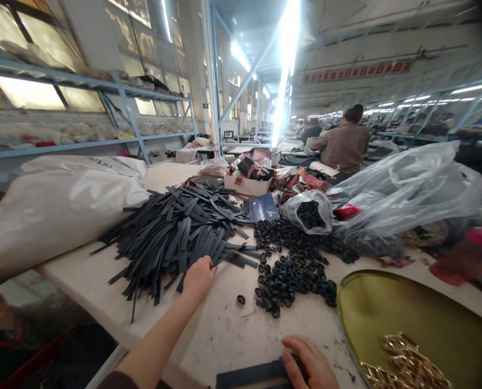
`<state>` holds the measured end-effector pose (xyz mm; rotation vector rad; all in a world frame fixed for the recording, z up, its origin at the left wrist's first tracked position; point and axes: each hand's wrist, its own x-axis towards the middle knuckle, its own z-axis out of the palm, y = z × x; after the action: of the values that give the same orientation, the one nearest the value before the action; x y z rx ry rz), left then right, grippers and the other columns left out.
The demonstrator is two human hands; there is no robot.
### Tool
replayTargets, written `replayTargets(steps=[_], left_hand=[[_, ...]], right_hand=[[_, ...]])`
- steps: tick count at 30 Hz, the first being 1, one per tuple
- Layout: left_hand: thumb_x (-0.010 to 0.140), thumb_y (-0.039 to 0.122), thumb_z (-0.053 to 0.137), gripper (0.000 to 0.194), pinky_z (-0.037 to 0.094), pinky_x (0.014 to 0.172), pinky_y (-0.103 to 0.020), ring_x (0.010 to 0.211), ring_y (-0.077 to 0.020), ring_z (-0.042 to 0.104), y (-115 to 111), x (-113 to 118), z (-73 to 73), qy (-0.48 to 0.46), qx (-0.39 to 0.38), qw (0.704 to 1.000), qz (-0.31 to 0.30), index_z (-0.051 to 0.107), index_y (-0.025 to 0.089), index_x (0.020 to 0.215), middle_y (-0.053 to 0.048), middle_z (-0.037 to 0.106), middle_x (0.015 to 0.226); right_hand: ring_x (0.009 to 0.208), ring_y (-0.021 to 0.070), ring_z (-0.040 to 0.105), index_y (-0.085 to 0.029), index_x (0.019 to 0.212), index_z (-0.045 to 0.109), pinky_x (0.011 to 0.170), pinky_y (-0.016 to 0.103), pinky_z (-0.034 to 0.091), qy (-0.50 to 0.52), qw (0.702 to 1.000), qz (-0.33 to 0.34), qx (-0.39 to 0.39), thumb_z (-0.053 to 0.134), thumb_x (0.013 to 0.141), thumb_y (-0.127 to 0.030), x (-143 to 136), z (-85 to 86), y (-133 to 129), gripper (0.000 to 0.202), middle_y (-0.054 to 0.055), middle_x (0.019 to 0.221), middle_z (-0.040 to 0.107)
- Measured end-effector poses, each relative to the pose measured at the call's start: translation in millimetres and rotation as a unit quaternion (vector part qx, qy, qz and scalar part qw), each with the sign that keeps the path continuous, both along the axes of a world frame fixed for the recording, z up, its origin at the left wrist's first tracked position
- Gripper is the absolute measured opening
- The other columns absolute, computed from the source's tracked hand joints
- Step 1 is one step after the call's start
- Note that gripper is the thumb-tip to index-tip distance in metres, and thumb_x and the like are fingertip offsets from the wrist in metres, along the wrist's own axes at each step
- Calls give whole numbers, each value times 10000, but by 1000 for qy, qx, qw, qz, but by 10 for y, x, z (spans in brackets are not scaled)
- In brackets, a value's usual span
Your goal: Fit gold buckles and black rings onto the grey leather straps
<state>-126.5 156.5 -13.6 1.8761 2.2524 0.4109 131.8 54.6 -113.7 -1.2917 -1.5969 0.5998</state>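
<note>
My left hand [199, 279] is pinching one narrow black strip [229, 255] at the right edge of a big heap of similar black strips [180, 227]. At the bottom of the view, my right hand [310, 363] has its fingers curled over a dark strap [249, 374] lying on the table; part of what it grips is cut off by the frame. Between and beyond the hands is a pile of small black loops [289, 281]. One single loop [241, 299] lies apart from that pile, nearer to me.
To the right stands a gold-coloured tray [390, 297] with gold metal hardware [411, 359]. Clear plastic bags [411, 189], one bag of black loops [310, 215] and a blue booklet [262, 207] sit behind. A white sack [66, 205] is at left. A person [344, 141] is farther back.
</note>
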Motion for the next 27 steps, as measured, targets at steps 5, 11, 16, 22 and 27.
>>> replayTargets(steps=[5,11,16,22,27], left_hand=[[789,308,474,135,350,575,-208,639,-130,499,-831,390,230,-122,-29,983,-131,466,195,715,27,538,679],[697,225,521,108,300,510,-184,553,-89,451,-1560,768,84,-469,-279,816,-192,489,182,790,53,553,629],[712,263,455,229,332,441,-170,454,-73,492,-1601,1087,100,-658,-308,684,-65,462,159,916,8,589,627],[698,169,461,159,383,400,-148,450,-65,516,-1548,1074,239,-729,-271,626,48,477,140,853,-15,590,656],[700,119,423,176,382,383,-134,445,-63,514,-1455,992,165,-735,-275,614,82,484,129,865,-19,593,640]], right_hand=[[728,176,563,-236,1184,433,664,328,465,234,965,-43,-112,490,779,-503,158,444,2,489,96,1117,554],[450,84,448,-189,760,516,420,199,378,291,931,66,-212,584,734,-469,139,803,-123,289,-39,594,525],[494,130,540,-170,910,526,439,229,415,18,974,130,-183,265,888,-423,-54,772,-20,364,4,653,588],[759,184,570,-204,781,617,674,272,403,-217,967,105,-85,475,777,-146,-51,628,496,153,48,813,604],[766,199,537,-195,624,570,676,289,377,-265,954,118,-69,493,757,-115,-40,504,644,173,65,793,576]])
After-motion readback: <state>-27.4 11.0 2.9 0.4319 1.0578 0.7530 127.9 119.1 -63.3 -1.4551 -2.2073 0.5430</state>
